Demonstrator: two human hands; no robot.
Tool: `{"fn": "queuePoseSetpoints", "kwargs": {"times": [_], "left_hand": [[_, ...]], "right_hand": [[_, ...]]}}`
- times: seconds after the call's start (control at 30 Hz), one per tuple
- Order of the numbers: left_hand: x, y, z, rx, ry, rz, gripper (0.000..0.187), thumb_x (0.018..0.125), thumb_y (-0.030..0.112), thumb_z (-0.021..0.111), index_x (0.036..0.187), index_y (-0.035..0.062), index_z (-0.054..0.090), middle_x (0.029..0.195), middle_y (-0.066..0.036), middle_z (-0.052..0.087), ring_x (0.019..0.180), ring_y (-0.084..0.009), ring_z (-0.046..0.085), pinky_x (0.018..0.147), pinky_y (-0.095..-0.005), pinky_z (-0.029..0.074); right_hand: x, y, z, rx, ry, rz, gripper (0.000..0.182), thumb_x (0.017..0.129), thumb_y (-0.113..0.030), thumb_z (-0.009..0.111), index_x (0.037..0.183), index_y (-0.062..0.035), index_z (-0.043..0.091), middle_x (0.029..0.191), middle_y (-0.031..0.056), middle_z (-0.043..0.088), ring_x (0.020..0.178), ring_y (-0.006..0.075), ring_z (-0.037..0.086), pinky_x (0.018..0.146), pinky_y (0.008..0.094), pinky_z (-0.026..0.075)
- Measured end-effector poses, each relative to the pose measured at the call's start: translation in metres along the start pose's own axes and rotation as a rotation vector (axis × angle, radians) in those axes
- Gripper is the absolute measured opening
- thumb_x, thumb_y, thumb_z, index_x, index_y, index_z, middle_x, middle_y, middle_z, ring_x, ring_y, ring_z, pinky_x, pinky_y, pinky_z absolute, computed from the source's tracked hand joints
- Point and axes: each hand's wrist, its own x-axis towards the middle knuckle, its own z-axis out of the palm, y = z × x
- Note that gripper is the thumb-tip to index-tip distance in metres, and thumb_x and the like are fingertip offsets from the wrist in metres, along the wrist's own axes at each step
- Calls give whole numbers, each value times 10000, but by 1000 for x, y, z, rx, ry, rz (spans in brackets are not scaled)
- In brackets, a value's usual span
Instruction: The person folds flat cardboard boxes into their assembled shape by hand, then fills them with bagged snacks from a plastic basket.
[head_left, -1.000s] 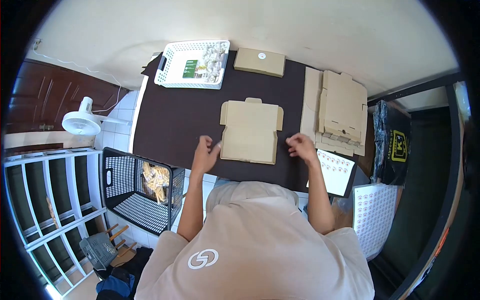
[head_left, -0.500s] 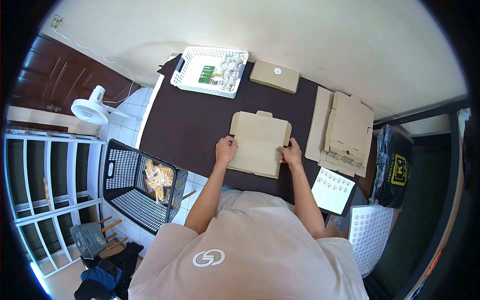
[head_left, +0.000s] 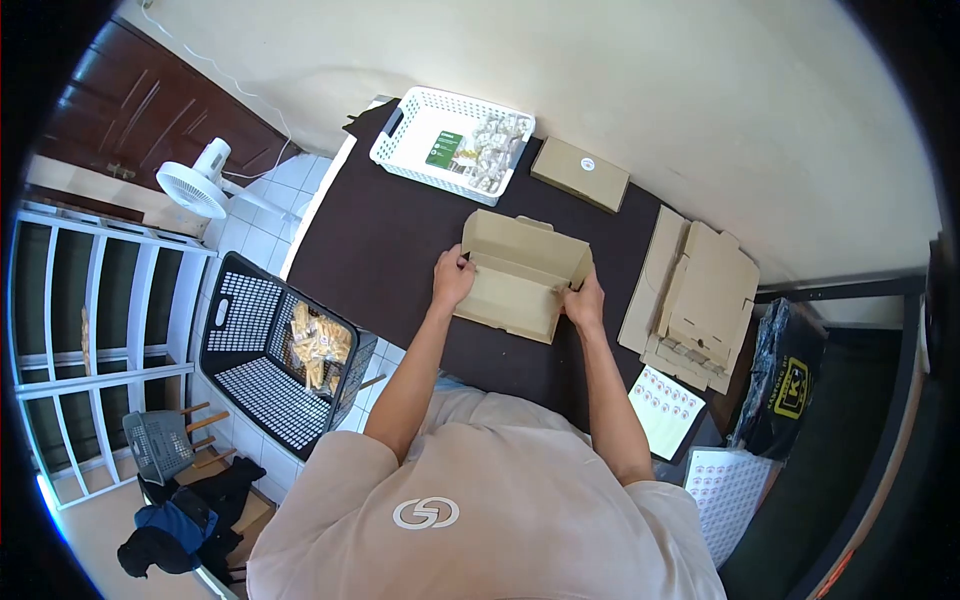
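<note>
A brown cardboard box (head_left: 510, 296) stands partly folded on the dark table, its lid raised at the back and its inside bare. My left hand (head_left: 454, 279) grips the box's left side, fingers curled at the corner. On the opposite side my right hand (head_left: 583, 301) pinches the right wall near the fold. Both hands are closed on the cardboard, and some fingertips are hidden behind it.
A white basket (head_left: 425, 180) with small wrapped items and a closed box (head_left: 582, 172) stand at the back. Flat cardboard boxes (head_left: 708, 290) and a sticker sheet (head_left: 663, 410) lie right. A black crate (head_left: 285, 395) holding yellowish packets is left; a fan (head_left: 195, 185) stands beyond.
The box's back panel and side walls have been folded up from nearly flat. Both hands stay at its sides. The whole view has turned slightly.
</note>
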Motion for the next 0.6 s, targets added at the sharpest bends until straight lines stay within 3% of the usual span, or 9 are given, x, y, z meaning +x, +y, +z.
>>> {"fn": "queuePoseSetpoints", "kwargs": {"times": [0.07,0.17,0.23,0.27,0.33,0.37,0.53,0.57,0.6], "left_hand": [[13,-1,-3,27,9,13,342,826,107,630,1164,61,608,841,-142,602,847,-322,606,798,-429,491],[30,5,-14,32,70,-24,329,816,92,629,1142,58,603,854,-147,611,865,-330,611,811,-427,494],[39,6,-22,70,93,-53,409,844,84,623,1251,100,588,994,-135,685,855,-219,672,792,-357,516],[42,5,-26,65,103,-54,409,844,84,623,1251,100,588,994,-135,685,855,-219,672,792,-357,516],[44,7,-35,-149,131,-25,492,856,87,618,1340,105,533,1068,-151,681,924,-229,673,834,-345,518],[45,7,-40,-155,139,-26,492,856,87,618,1340,105,533,1068,-151,681,924,-229,673,834,-345,518],[69,-22,-72,-81,93,30,575,858,75,609,1414,80,463,1126,-165,675,1001,-246,664,883,-358,511],[70,-21,-82,-72,59,-40,584,859,183,612,1423,174,464,1219,-149,647,1185,-349,571,1025,-457,417],[77,-25,-88,-79,63,-39,584,859,183,612,1423,174,464,1219,-149,647,1185,-349,571,1025,-457,417]], "right_hand": [[12,-10,8,-4,10,-31,475,781,-22,700,1220,-56,521,1088,232,654,1088,398,614,935,453,474],[29,-23,21,-77,-25,-85,443,788,-30,703,1196,-32,529,1074,205,660,971,358,661,846,427,521],[33,-38,24,30,-162,40,442,806,-45,703,1211,-9,530,1073,176,659,855,269,679,737,382,547],[33,-42,29,26,-166,31,442,806,-45,703,1211,-9,530,1073,176,659,855,269,679,737,382,547],[31,-45,39,192,-221,-14,460,837,-56,688,1262,-3,521,1068,138,660,787,177,666,636,332,548],[31,-46,41,235,-287,19,558,855,-61,674,1372,-23,467,1163,130,647,834,159,662,642,308,563],[24,-63,55,262,-461,-2,698,863,-75,672,1482,-54,349,1354,145,552,952,209,657,697,306,596],[23,-71,63,250,-501,-3,695,863,-82,675,1479,-57,354,1357,151,548,971,220,654,693,308,598],[24,-79,72,239,-543,-6,691,864,-90,678,1476,-60,358,1360,156,543,990,230,650,689,311,600]]}}
